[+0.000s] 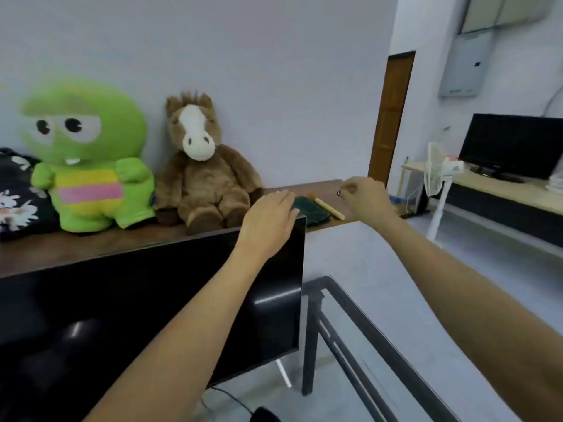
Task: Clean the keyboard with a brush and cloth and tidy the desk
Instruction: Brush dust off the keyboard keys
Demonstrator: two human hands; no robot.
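Above the dark cloth (310, 210), left hand (268, 220) spreads empty fingers; right hand (364, 194) curls loosely.

1. This is a home, a living room or bedroom with a desk corner.
2. Left of the left hand (268, 220), two plush toys sit on a wooden shelf (91, 248) against the wall: a green one (88, 153) and a brown horse (202, 166).
3. Under that hand stands a dark monitor (152, 309).
4. Right of the right hand (365, 196) are a wooden door (393, 117), a white fan (437, 175), and a TV (511, 146) on a low cabinet (499, 202).
5. High on the right wall hangs an air conditioner (505, 10).
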